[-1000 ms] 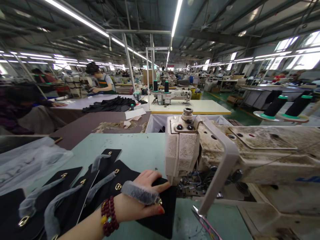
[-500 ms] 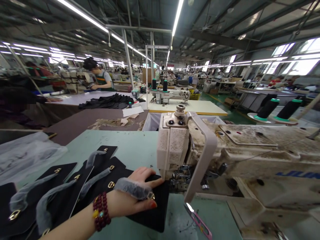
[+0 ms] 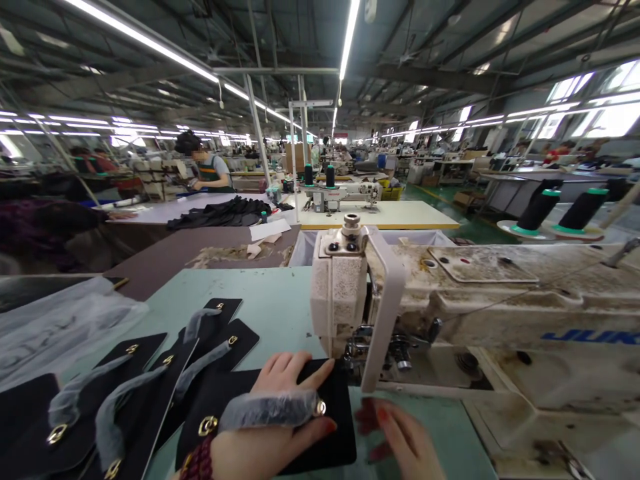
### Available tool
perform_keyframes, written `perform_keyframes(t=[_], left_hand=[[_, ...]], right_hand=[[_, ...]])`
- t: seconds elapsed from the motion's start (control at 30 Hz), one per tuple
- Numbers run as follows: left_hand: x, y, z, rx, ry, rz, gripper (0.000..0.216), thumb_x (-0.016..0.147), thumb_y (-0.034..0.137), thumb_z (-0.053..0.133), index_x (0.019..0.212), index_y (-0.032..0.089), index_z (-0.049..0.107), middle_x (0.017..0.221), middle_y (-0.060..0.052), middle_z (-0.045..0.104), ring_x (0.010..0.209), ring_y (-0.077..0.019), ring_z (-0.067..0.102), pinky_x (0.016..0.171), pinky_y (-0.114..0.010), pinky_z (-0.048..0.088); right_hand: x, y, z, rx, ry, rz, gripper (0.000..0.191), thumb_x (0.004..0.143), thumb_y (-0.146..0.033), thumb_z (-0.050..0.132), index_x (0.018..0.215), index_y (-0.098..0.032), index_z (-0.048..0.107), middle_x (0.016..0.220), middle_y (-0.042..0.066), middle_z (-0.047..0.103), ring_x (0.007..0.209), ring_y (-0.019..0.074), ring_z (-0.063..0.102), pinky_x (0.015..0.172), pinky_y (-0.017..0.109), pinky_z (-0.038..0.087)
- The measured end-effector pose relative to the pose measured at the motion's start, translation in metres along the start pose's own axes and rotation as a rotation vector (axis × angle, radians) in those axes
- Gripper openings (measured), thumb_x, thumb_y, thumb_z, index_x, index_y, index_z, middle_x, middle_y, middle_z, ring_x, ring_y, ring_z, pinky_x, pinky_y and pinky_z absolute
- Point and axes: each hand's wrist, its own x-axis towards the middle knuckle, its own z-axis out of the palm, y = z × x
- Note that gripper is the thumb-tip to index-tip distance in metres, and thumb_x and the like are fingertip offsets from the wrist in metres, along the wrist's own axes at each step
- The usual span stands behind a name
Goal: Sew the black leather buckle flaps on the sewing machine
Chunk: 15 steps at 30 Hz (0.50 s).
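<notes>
My left hand [image 3: 265, 447] rests with outstretched fingers on a black panel [image 3: 343, 427] beside the sewing machine [image 3: 337, 293]. The panel's plastic-wrapped handle [image 3: 270, 410] arches over the back of this hand, with a gold-coloured buckle [image 3: 207, 425] at its near end. A beaded bracelet [image 3: 197, 460] circles the wrist. My right hand [image 3: 405, 437] is over the table just right of the panel, its fingers blurred by motion. Whether it holds anything is unclear, and the thread snips seen there earlier are not visible.
Several similar black panels [image 3: 135, 400] with wrapped handles overlap at the left. Clear plastic sheeting [image 3: 70, 323] lies beyond them. The machine's pale guard bar [image 3: 383, 320] stands close to my hands. Thread cones [image 3: 537, 212] stand behind at right; a co-worker [image 3: 213, 170] works farther back.
My right hand has come into view where the pink-handled snips lay. My left hand and its panel appear slightly lower and farther right as the camera view shifts.
</notes>
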Motion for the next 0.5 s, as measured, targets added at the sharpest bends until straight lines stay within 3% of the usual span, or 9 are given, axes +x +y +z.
perform_keyframes(t=[0.1, 0.2, 0.37, 0.5], left_hand=[[0.003, 0.0, -0.004, 0.03, -0.01, 0.02, 0.058, 0.087, 0.047, 0.06, 0.142, 0.032, 0.046, 0.125, -0.01, 0.055, 0.111, -0.0316, 0.049, 0.1, -0.052, 0.041], [0.005, -0.002, -0.003, 0.059, -0.014, 0.038, 0.059, 0.086, 0.049, 0.06, 0.142, 0.032, 0.047, 0.125, -0.01, 0.056, 0.112, -0.0325, 0.051, 0.1, -0.053, 0.042], [0.008, -0.006, 0.002, 0.115, 0.019, 0.041, 0.063, 0.083, 0.052, 0.062, 0.142, 0.035, 0.047, 0.125, -0.011, 0.057, 0.11, -0.0333, 0.053, 0.099, -0.055, 0.041], [0.01, -0.004, -0.003, 0.094, -0.044, 0.054, 0.061, 0.086, 0.054, 0.057, 0.142, 0.032, 0.047, 0.126, -0.013, 0.056, 0.111, -0.0349, 0.052, 0.098, -0.056, 0.041]], right_hand=[[0.022, -0.006, 0.04, 0.151, -0.047, 0.083, 0.061, 0.077, -0.072, 0.059, 0.082, -0.013, 0.067, 0.086, 0.013, 0.067, 0.077, 0.024, 0.062, 0.063, 0.027, 0.051], [0.025, -0.006, 0.063, 0.2, 0.002, 0.014, 0.053, 0.08, -0.065, 0.059, 0.069, -0.013, 0.059, 0.07, 0.007, 0.06, 0.068, 0.0188, 0.053, 0.06, 0.024, 0.042], [0.004, 0.01, 0.061, 0.096, 0.049, -0.088, 0.057, 0.086, -0.065, 0.053, 0.062, -0.014, 0.053, 0.059, 0.001, 0.045, 0.058, 0.014, 0.039, 0.055, 0.023, 0.026], [0.003, 0.014, 0.057, 0.066, 0.035, -0.099, 0.057, 0.087, -0.065, 0.051, 0.062, -0.014, 0.054, 0.058, 0.002, 0.045, 0.058, 0.0144, 0.039, 0.055, 0.024, 0.024]])
